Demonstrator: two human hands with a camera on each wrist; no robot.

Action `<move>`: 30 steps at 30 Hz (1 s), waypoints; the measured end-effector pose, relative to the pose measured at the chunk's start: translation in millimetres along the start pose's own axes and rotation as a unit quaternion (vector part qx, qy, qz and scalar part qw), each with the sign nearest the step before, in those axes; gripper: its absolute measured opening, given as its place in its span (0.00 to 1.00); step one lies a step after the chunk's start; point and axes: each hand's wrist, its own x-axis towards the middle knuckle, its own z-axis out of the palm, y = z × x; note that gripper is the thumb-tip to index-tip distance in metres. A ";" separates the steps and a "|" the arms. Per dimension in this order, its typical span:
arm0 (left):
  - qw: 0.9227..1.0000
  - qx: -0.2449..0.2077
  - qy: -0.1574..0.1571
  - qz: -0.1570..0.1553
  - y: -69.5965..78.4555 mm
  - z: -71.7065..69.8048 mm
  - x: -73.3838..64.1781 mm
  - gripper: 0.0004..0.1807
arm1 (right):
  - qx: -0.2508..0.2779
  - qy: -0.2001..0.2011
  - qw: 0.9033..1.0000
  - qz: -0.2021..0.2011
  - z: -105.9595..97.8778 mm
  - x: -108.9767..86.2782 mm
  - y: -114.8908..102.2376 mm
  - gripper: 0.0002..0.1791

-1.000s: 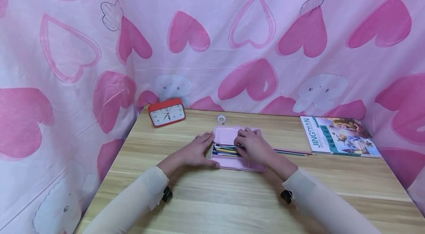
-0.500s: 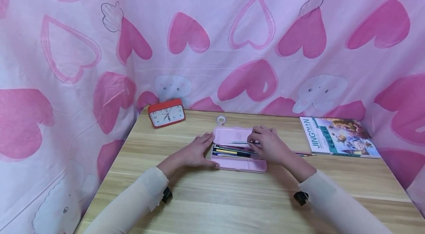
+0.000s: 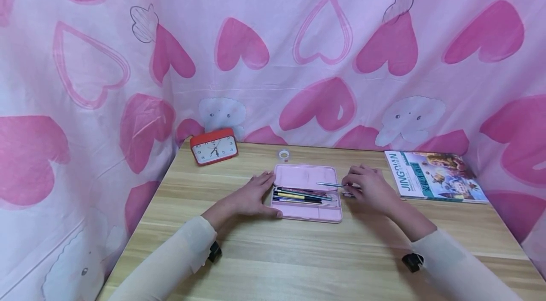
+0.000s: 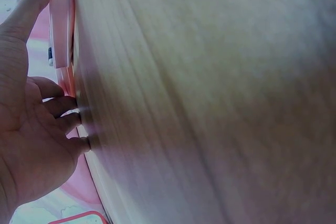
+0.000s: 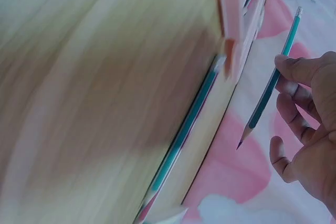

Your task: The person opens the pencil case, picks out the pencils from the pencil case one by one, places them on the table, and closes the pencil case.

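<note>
An open pink pencil case [image 3: 298, 177] lies on the wooden table, with several pens and pencils [image 3: 298, 195] in its rear compartment. My left hand [image 3: 249, 196] rests at its left side, fingers spread, the thumb at the front left corner. In the left wrist view that thumb touches the case's pink wall [image 4: 62, 19]. To the right of the case, my right hand [image 3: 372, 190] pinches a green pencil [image 5: 265, 92] between thumb and fingers, eraser end toward the case, tip down. Below it on the table lie a green pencil [image 5: 185, 129] and a reddish one, partly hidden.
A red alarm clock [image 3: 215, 148] stands at the back left. Behind the case sits a small roll of tape [image 3: 283, 154]. At the right a magazine [image 3: 439, 180] lies flat. A pink heart-patterned curtain [image 3: 256, 85] hangs along the table's back edge.
My right hand has lifted the green pencil out of the case and carried it right, past the case's edge, over the pencils on the table. My left hand has stayed put.
</note>
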 end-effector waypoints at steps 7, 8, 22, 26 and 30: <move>1.000 -0.005 0.000 -0.004 -0.1 0.2 -1.5 0.73 | -0.014 -0.002 1.000 0.009 -1.8 -18.4 24.6 0.12; 1.000 -0.005 0.000 -0.004 -0.2 0.1 -1.6 0.73 | -0.015 -0.001 1.000 0.011 -1.3 -21.0 28.1 0.12; 1.000 0.007 -0.002 -0.005 0.9 -1.3 -0.9 0.73 | -0.037 -0.016 0.999 0.026 5.9 -42.2 55.2 0.10; 1.000 0.006 -0.003 -0.006 0.6 -1.4 0.1 0.74 | -0.036 -0.018 0.999 0.029 7.6 -43.6 55.0 0.10; 1.000 0.004 -0.004 -0.005 0.1 -1.0 0.3 0.74 | -0.034 -0.021 0.999 0.033 8.3 -44.2 54.0 0.10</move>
